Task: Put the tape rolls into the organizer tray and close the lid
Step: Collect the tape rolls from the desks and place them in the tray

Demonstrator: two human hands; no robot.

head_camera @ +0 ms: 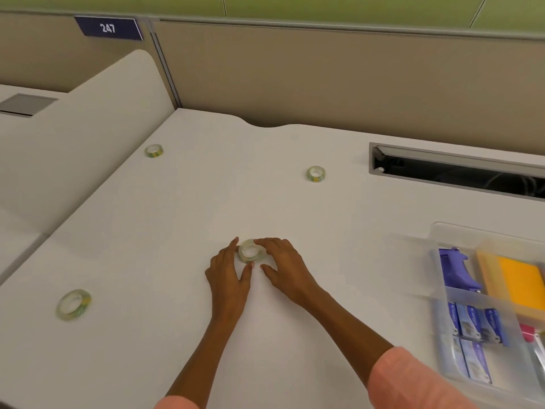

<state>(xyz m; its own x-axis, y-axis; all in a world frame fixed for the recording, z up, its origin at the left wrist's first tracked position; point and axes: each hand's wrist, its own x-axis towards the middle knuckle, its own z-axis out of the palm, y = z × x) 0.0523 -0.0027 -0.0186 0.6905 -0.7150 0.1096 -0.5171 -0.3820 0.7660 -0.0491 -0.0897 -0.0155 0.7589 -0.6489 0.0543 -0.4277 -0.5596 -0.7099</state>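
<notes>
A clear tape roll (pixel 250 251) lies flat on the white desk (pixel 177 231) in the middle of the view. My left hand (pixel 228 276) touches its left side with fingers and thumb, and my right hand (pixel 284 267) cups its right side. Both hands close around the roll, which still rests on the desk. Three more tape rolls lie apart: one at the far left (pixel 153 150), one at the back centre (pixel 315 174), one at the near left (pixel 73 304). The clear plastic organizer tray (pixel 442 302) stands open at the right, and its lid is not clearly visible.
The tray holds a purple tool (pixel 455 270), an orange pad (pixel 522 286) and several small blue boxes (pixel 472 323). An open cable slot (pixel 457 172) runs along the desk's back right. Beige partition walls stand behind, and a white divider (pixel 88 137) rises at the left.
</notes>
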